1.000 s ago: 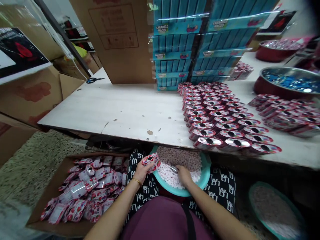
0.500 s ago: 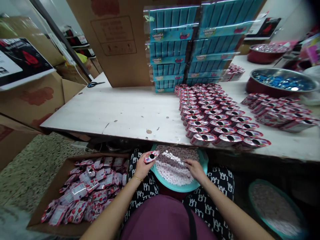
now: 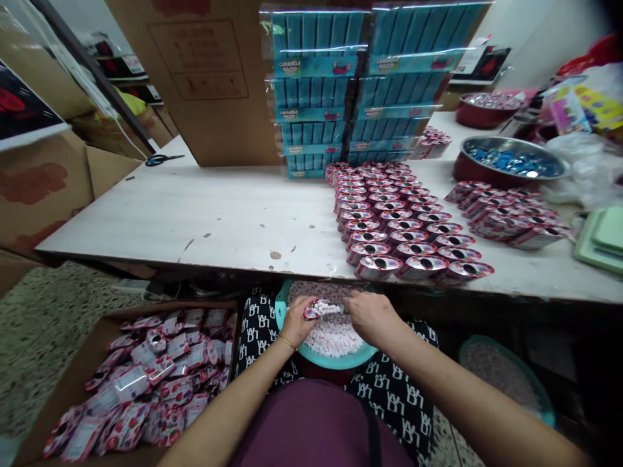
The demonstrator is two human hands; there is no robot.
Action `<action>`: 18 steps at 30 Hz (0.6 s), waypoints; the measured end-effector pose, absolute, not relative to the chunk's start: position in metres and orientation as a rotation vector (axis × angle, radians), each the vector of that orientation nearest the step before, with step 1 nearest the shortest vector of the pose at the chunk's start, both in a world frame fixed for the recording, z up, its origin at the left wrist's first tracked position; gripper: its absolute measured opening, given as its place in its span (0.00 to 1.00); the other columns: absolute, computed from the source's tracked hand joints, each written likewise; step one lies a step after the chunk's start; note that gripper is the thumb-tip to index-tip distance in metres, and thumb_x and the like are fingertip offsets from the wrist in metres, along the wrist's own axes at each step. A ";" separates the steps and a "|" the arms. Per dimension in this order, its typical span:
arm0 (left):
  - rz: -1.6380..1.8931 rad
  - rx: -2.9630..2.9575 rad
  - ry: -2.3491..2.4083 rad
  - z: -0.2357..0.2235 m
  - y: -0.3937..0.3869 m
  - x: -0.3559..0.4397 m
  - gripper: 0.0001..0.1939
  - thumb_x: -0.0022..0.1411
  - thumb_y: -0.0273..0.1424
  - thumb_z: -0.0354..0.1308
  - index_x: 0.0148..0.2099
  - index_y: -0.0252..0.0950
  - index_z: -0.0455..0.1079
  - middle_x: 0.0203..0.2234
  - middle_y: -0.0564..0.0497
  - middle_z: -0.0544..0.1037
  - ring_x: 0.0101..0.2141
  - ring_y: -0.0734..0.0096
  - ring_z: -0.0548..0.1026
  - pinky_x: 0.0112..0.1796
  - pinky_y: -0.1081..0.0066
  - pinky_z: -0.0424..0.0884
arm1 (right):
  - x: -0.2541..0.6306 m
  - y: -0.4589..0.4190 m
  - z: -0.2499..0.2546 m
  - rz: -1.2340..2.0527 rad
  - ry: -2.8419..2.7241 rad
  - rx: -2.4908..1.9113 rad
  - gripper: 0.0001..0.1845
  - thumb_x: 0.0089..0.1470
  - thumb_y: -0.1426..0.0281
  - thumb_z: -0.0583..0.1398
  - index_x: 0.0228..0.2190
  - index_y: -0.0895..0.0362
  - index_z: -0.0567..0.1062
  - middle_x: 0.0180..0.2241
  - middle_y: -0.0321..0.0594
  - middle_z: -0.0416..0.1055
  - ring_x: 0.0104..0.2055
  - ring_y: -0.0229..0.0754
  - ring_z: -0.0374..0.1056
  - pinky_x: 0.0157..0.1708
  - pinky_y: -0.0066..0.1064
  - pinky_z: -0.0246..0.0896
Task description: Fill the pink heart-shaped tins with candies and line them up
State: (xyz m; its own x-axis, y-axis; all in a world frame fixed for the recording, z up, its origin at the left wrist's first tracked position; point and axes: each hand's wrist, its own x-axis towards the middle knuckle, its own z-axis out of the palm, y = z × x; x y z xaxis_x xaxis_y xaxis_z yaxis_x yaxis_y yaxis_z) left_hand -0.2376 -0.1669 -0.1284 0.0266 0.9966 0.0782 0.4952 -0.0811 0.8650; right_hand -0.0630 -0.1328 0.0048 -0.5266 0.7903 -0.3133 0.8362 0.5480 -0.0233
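My left hand (image 3: 296,325) is closed around a small red and white packet (image 3: 309,312), held tilted over a turquoise basin (image 3: 335,363). White candy pellets (image 3: 325,340) fill the basin between my knees. In my right hand (image 3: 374,316), fingers closed, is a narrow scoop loaded with white pellets (image 3: 331,309). Its front end meets the packet's mouth, and the hand hides its handle. Just above, at the table edge, stand rows of upright packets (image 3: 421,264) with dark round spots on their tops.
A cardboard box (image 3: 97,324) of packets stands at lower left. On the white table (image 3: 233,214) are scissors (image 3: 163,159), stacked blue display boxes (image 3: 311,123), a metal bowl of blue-wrapped sweets (image 3: 511,159) and a green scale (image 3: 601,240). A second basin (image 3: 506,376) is at lower right.
The loaded scoop has come to the packet's mouth, with my right hand raised and turned over. My left hand has tilted the packet towards it. The camera view has shifted right.
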 end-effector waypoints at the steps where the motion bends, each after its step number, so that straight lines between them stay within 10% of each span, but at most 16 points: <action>1: 0.978 1.648 1.534 -0.128 -0.166 -0.238 0.23 0.43 0.21 0.57 0.45 0.37 0.67 0.40 0.47 0.70 0.43 0.65 0.67 0.45 0.65 0.63 | -0.063 -0.132 0.007 -0.240 2.527 1.346 0.13 0.47 0.77 0.48 0.28 0.59 0.71 0.30 0.45 0.68 0.30 0.41 0.66 0.26 0.28 0.53; 18: 1.204 1.314 1.618 -0.117 -0.178 -0.284 0.19 0.48 0.31 0.58 0.45 0.37 0.67 0.41 0.47 0.71 0.42 0.67 0.69 0.45 0.68 0.63 | -0.071 -0.136 -0.175 -0.923 2.249 1.771 0.22 0.48 0.80 0.46 0.43 0.56 0.69 0.39 0.44 0.71 0.41 0.38 0.66 0.40 0.27 0.56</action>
